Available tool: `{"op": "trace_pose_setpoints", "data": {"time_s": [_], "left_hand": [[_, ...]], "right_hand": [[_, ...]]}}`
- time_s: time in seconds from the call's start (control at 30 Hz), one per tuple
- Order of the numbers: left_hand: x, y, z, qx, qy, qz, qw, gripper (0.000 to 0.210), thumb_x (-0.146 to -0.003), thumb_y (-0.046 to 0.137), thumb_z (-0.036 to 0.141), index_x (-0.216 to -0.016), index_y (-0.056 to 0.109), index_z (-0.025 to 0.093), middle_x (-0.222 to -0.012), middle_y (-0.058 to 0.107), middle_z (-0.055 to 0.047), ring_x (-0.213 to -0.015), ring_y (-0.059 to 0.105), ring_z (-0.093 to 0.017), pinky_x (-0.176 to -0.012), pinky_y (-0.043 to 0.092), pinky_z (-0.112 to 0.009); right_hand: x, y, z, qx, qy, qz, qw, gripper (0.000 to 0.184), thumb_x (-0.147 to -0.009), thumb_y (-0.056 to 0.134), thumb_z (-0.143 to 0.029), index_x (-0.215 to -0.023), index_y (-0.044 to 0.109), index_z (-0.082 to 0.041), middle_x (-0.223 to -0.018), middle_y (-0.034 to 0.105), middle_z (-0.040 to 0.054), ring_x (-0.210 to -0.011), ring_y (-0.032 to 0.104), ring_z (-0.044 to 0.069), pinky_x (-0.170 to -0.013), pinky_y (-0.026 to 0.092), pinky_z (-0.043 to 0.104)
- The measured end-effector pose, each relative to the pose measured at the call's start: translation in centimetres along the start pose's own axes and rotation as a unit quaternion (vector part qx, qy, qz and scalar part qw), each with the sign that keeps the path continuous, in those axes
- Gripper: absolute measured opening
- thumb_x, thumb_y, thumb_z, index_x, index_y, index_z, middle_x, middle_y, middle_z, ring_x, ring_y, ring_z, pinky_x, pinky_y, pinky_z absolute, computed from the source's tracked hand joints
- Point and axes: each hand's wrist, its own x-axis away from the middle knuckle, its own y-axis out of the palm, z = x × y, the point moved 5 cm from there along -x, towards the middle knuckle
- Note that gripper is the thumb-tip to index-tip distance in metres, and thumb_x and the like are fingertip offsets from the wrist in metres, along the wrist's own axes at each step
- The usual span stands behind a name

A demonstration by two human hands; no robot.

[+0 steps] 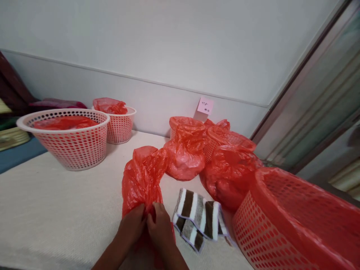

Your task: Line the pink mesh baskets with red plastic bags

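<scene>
A crumpled red plastic bag [143, 176] lies on the white-covered surface in front of me. My left hand [134, 221] and my right hand [160, 225] are close together on it, fingers closed round gathered plastic. The bag spreads out beyond my hands, and part of it shows below them. What is inside, if anything, cannot be made out. Just right of my right hand lies a folded striped cloth [197, 213] in brown, grey and white.
Large basket [258, 225] lined with red plastic at right; other red bags [187, 161] and bagged baskets [213, 140] behind the cloth. Two pale perforated baskets [84, 150] [120, 129] with red plastic inside at left. A pink note [205, 105] is on the wall.
</scene>
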Motion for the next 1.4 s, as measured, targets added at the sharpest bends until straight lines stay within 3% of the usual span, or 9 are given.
{"op": "trace_pose_setpoints", "data": {"time_s": [0.27,0.77,0.97,1.4], "left_hand": [[0.4,-0.3,0.4,0.048,0.011,0.008,0.999,0.009,-0.082,0.045,0.021,-0.082,0.054,0.020,-0.090,0.070,-0.006,-0.082,0.064,-0.019,-0.073,0.042,-0.030],[0.8,-0.2,0.6,0.100,-0.019,0.020,0.995,0.026,-0.089,0.041,0.027,-0.084,0.064,0.017,-0.089,0.073,-0.007,-0.081,0.067,-0.021,-0.072,0.045,-0.033],[0.6,-0.3,0.7,0.086,-0.021,0.012,0.996,0.026,-0.088,0.044,0.028,-0.087,0.066,0.014,-0.092,0.073,-0.012,-0.082,0.067,-0.024,-0.074,0.045,-0.035],[0.7,-0.3,0.4,0.084,-0.012,0.002,0.996,0.024,-0.088,0.043,0.027,-0.088,0.065,0.016,-0.094,0.073,-0.011,-0.084,0.066,-0.022,-0.076,0.046,-0.034]], "right_hand": [[0.3,0.5,-0.1,0.046,-0.014,-0.045,0.998,0.012,-0.083,0.045,-0.015,-0.082,0.055,-0.023,-0.091,0.063,0.0060,-0.086,0.062,0.023,-0.079,0.048,0.036],[0.2,1.3,0.3,0.031,-0.035,-0.040,0.998,0.017,-0.089,0.042,-0.021,-0.078,0.055,-0.024,-0.085,0.064,0.0065,-0.079,0.061,0.023,-0.075,0.048,0.036],[0.5,1.5,0.7,0.031,-0.032,-0.049,0.998,0.017,-0.090,0.041,-0.024,-0.082,0.056,-0.024,-0.091,0.066,0.0090,-0.088,0.064,0.025,-0.084,0.049,0.040],[0.5,1.6,0.8,0.041,-0.026,-0.047,0.998,0.020,-0.092,0.041,-0.027,-0.085,0.059,-0.024,-0.094,0.067,0.0093,-0.092,0.064,0.025,-0.087,0.049,0.041]]}}
